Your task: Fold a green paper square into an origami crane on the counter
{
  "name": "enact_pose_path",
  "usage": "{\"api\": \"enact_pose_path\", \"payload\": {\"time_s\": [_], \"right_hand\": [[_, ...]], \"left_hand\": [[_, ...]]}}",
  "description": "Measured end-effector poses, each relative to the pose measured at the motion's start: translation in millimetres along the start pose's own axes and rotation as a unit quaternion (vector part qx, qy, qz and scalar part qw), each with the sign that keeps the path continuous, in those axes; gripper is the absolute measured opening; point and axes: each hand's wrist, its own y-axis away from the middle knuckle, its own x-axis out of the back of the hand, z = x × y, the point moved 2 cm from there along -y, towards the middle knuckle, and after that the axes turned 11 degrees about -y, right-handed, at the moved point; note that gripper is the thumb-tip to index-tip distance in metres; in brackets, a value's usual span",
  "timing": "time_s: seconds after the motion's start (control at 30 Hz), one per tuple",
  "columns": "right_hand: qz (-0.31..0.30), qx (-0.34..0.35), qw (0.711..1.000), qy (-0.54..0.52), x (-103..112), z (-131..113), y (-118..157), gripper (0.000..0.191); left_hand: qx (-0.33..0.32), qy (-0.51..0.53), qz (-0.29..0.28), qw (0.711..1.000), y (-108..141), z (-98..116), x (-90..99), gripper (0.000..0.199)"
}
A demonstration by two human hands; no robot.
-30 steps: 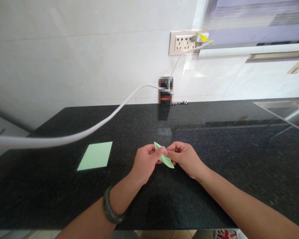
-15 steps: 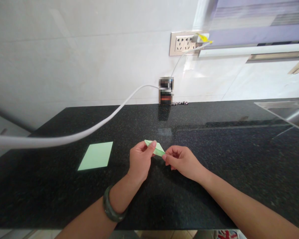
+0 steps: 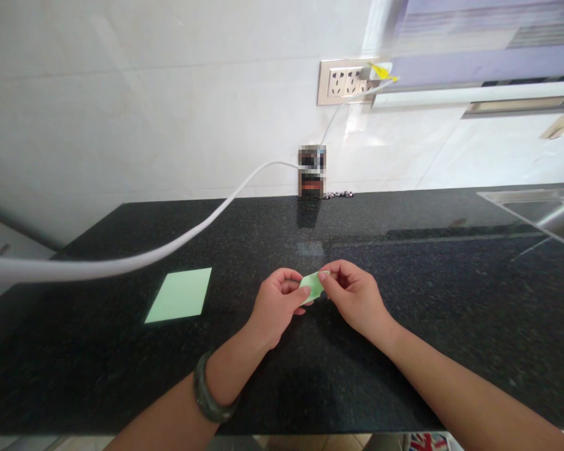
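Note:
A small folded piece of light green paper (image 3: 313, 286) is held above the dark countertop, between my two hands. My left hand (image 3: 278, 305) pinches its lower left part, thumb on top and the other fingers curled behind. At the paper's upper right corner, my right hand (image 3: 355, 292) grips it between thumb and fingertips. The fingers cover some of its edges, so the full folded shape is partly hidden. To the left, a flat light green sheet (image 3: 181, 294) lies on the counter, apart from both hands.
A white cable (image 3: 169, 249) arcs from the left edge to a pixelated object (image 3: 312, 172) against the wall. Behind the black countertop (image 3: 98, 369) is a wall socket (image 3: 341, 82) with a plug in it. A metal sink (image 3: 545, 210) lies at the right.
Both hands have shifted slightly right, and the folded paper has turned so that its right end now points up. My right hand has moved from its lower corner to its upper right corner.

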Motion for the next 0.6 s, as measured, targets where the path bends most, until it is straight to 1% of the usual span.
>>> {"api": "enact_pose_path", "payload": {"time_s": [0.07,0.13,0.33,0.47,0.6], "right_hand": [[-0.002,0.004,1.000,0.000,-1.3,-0.9,0.8,0.014],[-0.007,0.004,1.000,0.005,-2.3,-1.4,1.5,0.014],[-0.012,0.011,1.000,0.025,-2.6,0.8,1.7,0.013],[-0.004,-0.008,1.000,0.024,-2.4,3.6,0.6,0.014],[-0.007,-0.026,1.000,0.010,-2.9,4.9,-0.1,0.014]], "left_hand": [[-0.001,0.000,-0.017,1.000,1.2,1.1,-1.8,0.031],[-0.010,0.000,-0.016,1.000,1.9,2.1,-2.8,0.033],[-0.027,0.020,0.002,0.999,1.4,1.7,-4.7,0.027],[-0.041,0.011,0.004,0.999,0.7,0.4,-5.2,0.021],[-0.046,-0.012,0.011,0.999,0.5,0.1,-4.3,0.020]]}}
